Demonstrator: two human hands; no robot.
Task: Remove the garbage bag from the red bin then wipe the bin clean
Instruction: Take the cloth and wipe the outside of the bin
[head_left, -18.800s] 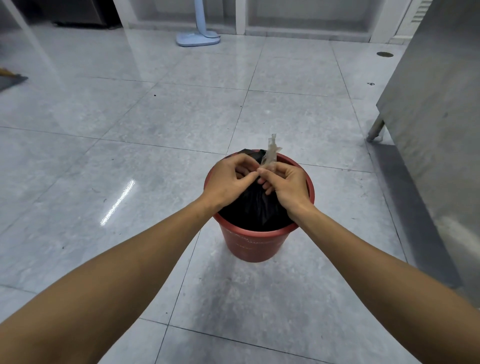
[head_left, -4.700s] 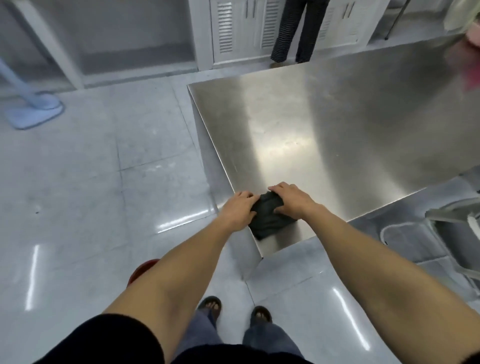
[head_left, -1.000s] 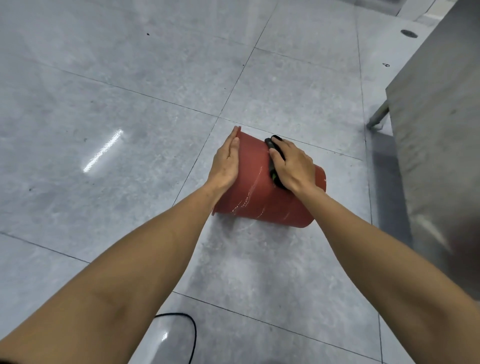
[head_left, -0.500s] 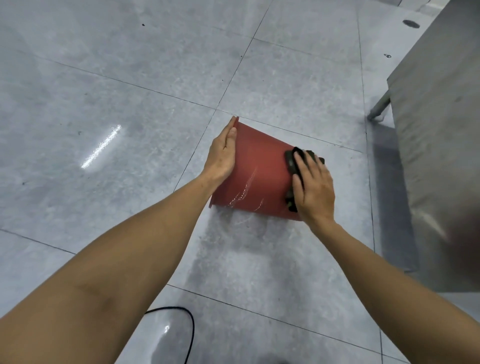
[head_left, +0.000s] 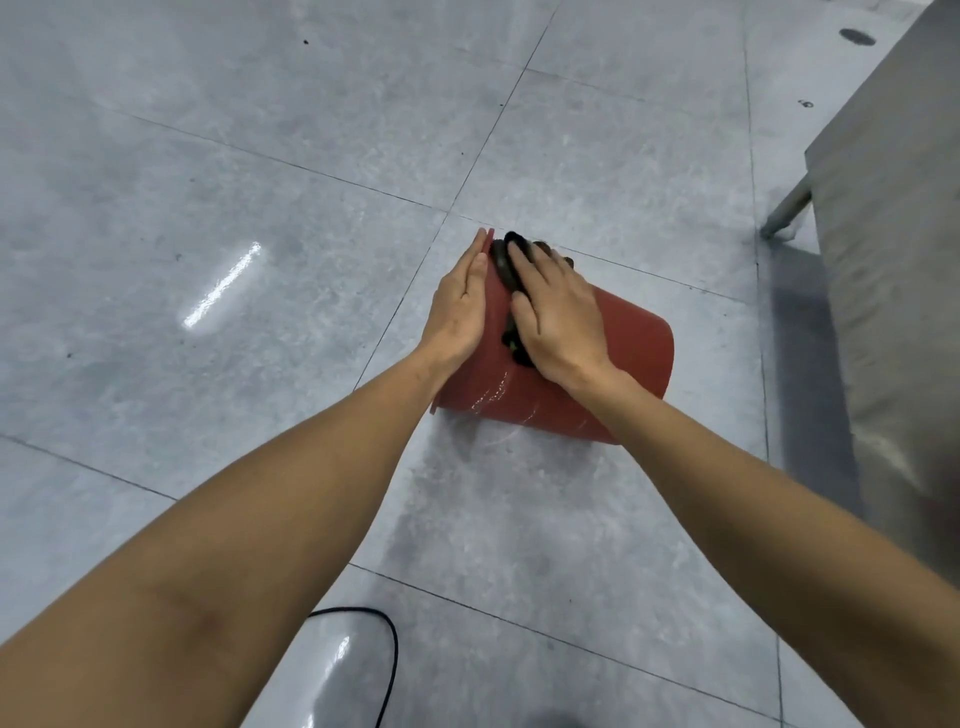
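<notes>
The red bin (head_left: 634, 353) lies on its side on the grey tiled floor, its rim toward the left and its base toward the right. My left hand (head_left: 460, 306) rests flat against the rim end with straight fingers. My right hand (head_left: 556, 312) presses a dark cloth (head_left: 501, 262) onto the bin's outer wall near the rim, fingers stretched over it. Wet streaks show on the wall below the cloth. No garbage bag is in view.
A stainless steel table (head_left: 893, 218) stands at the right, one leg (head_left: 787, 208) just beyond the bin. A black cable (head_left: 387, 654) loops across the floor near the bottom edge. A floor drain (head_left: 857, 36) sits at the far right.
My right hand has slid the cloth along the bin's wall from the base end to the rim end, beside my left hand. The left hand has stayed on the rim.
</notes>
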